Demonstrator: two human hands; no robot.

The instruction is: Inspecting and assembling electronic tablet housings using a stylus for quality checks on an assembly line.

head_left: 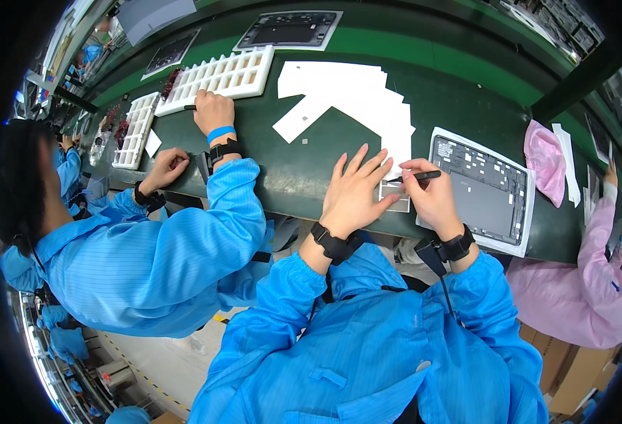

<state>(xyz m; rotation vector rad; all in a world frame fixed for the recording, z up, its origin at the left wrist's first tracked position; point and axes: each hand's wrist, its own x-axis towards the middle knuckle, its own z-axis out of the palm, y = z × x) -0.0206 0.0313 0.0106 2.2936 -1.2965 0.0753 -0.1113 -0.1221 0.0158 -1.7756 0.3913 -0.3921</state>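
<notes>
Blue jacket cloth (367, 353) fills the foreground: the wearer's own chest and sleeves, seen from above. Beyond it, directly between the two hands, a narrow pale strip (396, 207) lies near the front edge of a dark green bench (283, 177), at the near end of a fan of white sheets (353, 88).

The left hand (353, 192) lies palm down, fingers spread apart, fingertips reaching the strip's left side and the thumb across it, seemingly to keep it flat and steady. The right hand (432, 201) pinches a slim black pen-like tool (424, 176) between thumb and fingers, its tip angled left onto the strip; the low grip looks chosen for fine control.

Just right of the hands, a dark tablet-shaped panel (484, 194) rests on a white-edged sheet, probably set there to be within easy reach. The white sheets overlap with their edges staggered, which would make single ones easier to lift.

Farther left, a co-worker's hand (214, 113) holds a dark tool beside a white compartment tray (251, 90). At far right, beyond a crumpled pink cloth (544, 166), a pink sleeve (597, 230) reaches over the bench.
</notes>
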